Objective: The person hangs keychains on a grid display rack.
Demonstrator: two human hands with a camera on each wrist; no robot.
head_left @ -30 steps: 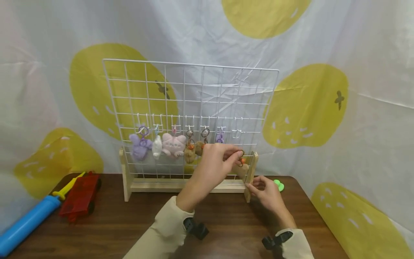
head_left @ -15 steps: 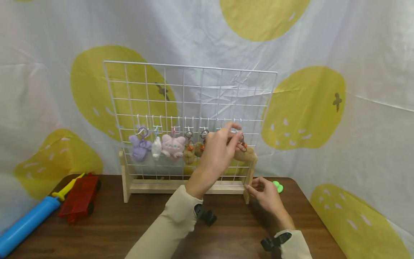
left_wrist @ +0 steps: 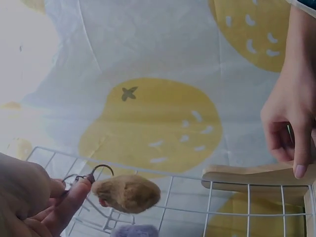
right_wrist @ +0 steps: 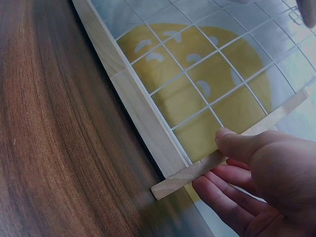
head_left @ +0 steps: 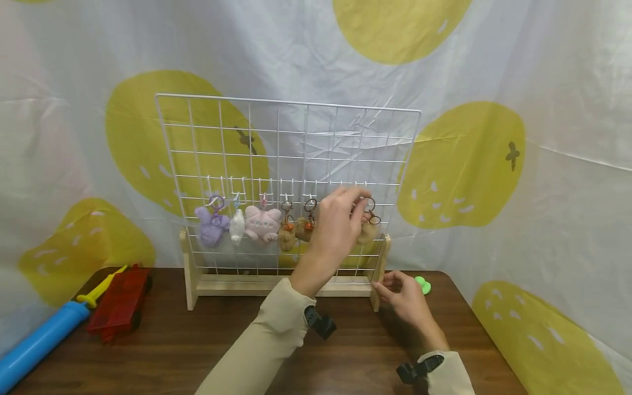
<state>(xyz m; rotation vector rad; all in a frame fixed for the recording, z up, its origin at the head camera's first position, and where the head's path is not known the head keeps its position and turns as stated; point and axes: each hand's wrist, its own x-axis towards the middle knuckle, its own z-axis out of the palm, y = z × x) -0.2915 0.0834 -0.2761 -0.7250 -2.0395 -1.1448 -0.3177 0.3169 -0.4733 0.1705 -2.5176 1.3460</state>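
Observation:
My left hand [head_left: 337, 230] is raised in front of the right part of a white wire grid rack [head_left: 291, 102], pinching the dark metal ring of a brown plush keychain [left_wrist: 131, 193]. The plush hangs beside the fingertips, close to the wire. Low on the right, my right hand [head_left: 407, 299] holds the rack's wooden side support [right_wrist: 202, 168] between thumb and fingers. Hooks carry a purple plush keychain [head_left: 212, 227], a white one [head_left: 237, 227], a pink one [head_left: 263, 224] and brown ones [head_left: 287, 238]. My left hand hides part of the hook row.
A red toy cart [head_left: 120, 304] and a blue and yellow pump-like tube [head_left: 44, 340] lie on the left of the dark wooden table [head_left: 355, 356]. Behind the right hand sits a small green object [head_left: 423, 285]. A patterned curtain [head_left: 558, 104] stands behind.
My left hand has risen toward the hook row with the brown plush keychain, which now hangs higher. The right hand stays on the wooden support.

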